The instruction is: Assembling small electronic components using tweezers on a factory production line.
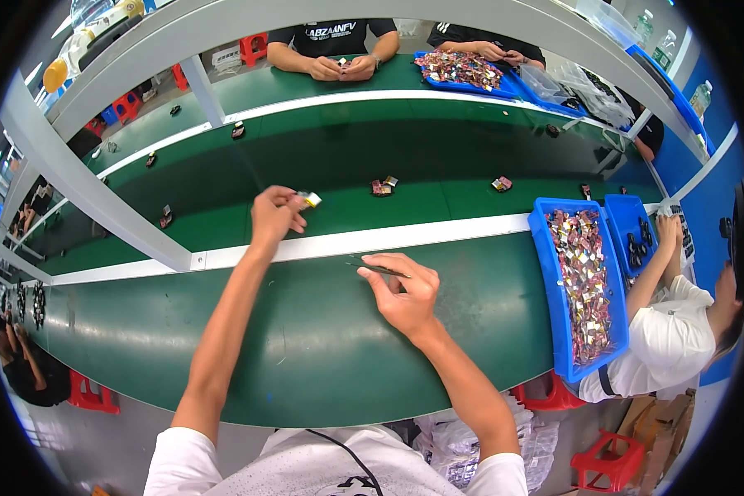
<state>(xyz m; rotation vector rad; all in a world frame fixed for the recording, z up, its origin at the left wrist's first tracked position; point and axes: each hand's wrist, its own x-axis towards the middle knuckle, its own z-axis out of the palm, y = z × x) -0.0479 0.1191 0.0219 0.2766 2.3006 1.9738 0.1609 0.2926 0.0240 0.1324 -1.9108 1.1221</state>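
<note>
My left hand (276, 217) reaches out over the dark green conveyor belt, its fingers closed at the edge of a small white-and-yellow part (312, 199), too small to name exactly. Above the green worktop, my right hand (407, 291) grips slim dark tweezers (380, 269), whose tips point left toward the belt. Between the worktop and the belt runs a white rail (347, 245). On the belt, to the right of my left hand, lies a cluster of small dark-and-pink parts (383, 187). Farther right is another such part (502, 184).
At my right stands a blue bin (564, 347) full of small pink, silver and yellow parts. Beside it, a blue tray (613, 217) holds black pieces near a co-worker in white (674, 331). Grey frame posts (99, 190) rise at the left. Other people sit across the belt.
</note>
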